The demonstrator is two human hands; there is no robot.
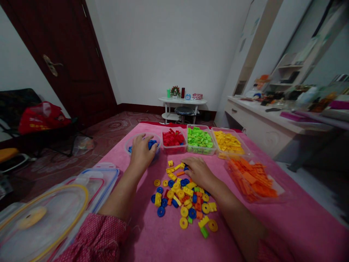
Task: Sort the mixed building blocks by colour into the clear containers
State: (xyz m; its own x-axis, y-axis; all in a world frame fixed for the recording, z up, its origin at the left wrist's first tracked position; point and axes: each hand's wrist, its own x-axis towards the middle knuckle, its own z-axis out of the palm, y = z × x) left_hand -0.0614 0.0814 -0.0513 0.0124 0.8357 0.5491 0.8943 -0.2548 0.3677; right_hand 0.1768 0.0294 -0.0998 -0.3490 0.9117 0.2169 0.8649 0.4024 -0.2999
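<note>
A heap of mixed plastic bricks and rings (185, 198) in yellow, blue, orange and green lies on a pink cloth (152, 236). My left hand (141, 152) reaches into a round clear tub of blue pieces (152, 143), fingers curled over them; what it grips is hidden. My right hand (198, 171) rests palm down on the far edge of the heap, fingertips pinched at a blue piece (186, 168).
Behind the heap stand tubs of red bricks (173, 139), green bricks (200, 138) and yellow bricks (228, 142); a tub of orange bricks (252, 179) is at right. Clear lids (54, 207) are stacked at left. A desk (261, 120) stands on the right.
</note>
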